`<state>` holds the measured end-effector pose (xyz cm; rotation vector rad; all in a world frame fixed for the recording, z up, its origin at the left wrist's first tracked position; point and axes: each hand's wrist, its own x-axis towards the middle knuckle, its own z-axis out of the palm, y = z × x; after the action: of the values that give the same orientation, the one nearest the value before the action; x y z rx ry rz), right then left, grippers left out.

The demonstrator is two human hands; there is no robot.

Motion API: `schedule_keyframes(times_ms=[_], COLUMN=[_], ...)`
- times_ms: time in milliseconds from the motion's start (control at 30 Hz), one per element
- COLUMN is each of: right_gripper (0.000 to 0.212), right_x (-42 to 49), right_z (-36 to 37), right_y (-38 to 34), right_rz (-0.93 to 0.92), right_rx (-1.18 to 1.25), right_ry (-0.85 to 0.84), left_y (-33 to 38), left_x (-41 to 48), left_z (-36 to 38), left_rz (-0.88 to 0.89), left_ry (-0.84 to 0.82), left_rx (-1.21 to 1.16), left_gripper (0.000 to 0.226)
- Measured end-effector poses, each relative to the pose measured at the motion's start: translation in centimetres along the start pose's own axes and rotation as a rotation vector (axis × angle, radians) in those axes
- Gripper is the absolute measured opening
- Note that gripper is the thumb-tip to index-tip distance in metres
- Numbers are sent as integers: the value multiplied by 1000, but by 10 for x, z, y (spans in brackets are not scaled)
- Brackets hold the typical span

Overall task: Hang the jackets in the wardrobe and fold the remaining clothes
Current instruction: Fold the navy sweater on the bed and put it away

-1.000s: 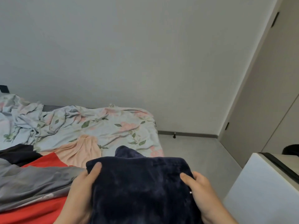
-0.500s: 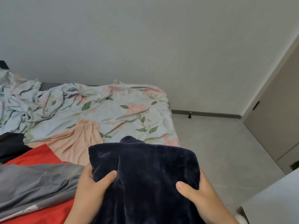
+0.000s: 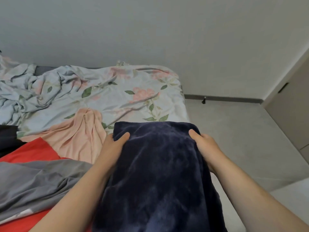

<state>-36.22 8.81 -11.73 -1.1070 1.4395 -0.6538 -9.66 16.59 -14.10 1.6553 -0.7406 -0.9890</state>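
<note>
Item 1: my left hand (image 3: 111,146), lower centre of the frame, thumb curled over the top left corner of the navy fleece garment (image 3: 158,178), fingers hidden beneath it; gripping.

Item 2: my right hand (image 3: 204,148), just right of centre, thumb laid over the garment's top right corner, the remaining fingers behind the cloth; gripping.

Item 3: the navy fleece garment, folded to a rectangle, held between both hands and running from mid-frame down to the bottom edge. I cannot tell whether its lower part touches the bed.

Item 4: grey garment (image 3: 38,183), lower left, spread loosely over a red garment (image 3: 28,153), which shows above and below it.

Item 5: peach garment (image 3: 78,134), left of centre, crumpled, just beside my left hand.

Item 6: black garment (image 3: 8,133), far left edge, partly cut off.

Item 7: floral bedsheet (image 3: 108,96), upper left to centre, rumpled, covering the bed.

Item 8: door stopper (image 3: 203,100), right of centre, at the skirting.

Item 9: wardrobe door (image 3: 291,114), right edge.
</note>
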Motion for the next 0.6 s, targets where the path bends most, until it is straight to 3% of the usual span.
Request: schedule_keyframes(times_ms=[67, 133, 200, 267, 333, 400, 600], right_gripper=[38, 48, 65, 70, 70, 65, 62], right_x=[-12, -45, -95, -130, -146, -145, -103], right_z=[-12, -19, -9, 10, 31, 40, 37], right_y=[-8, -14, -15, -3, 12, 24, 56], right_rz=[-111, -263, -481, -629, -634, -561, -410], right_rx=[-71, -230, -409, -614, -847, -1008, -1026], right_ry=[95, 210, 254, 134, 4, 0, 108], left_y=[4, 4, 4, 0, -10, -19, -36], left_x=[-15, -42, -80, -115, -134, -141, -121], left_z=[-9, -17, -22, -19, -9, 3, 29], left_rz=[25, 78, 308, 560, 629, 564, 591], left_ry=[-41, -10, 47, -73, -249, -321, -175], left_rx=[-48, -44, 150, 395, 555, 626, 1014], left_gripper=[16, 30, 57, 59, 59, 57, 71])
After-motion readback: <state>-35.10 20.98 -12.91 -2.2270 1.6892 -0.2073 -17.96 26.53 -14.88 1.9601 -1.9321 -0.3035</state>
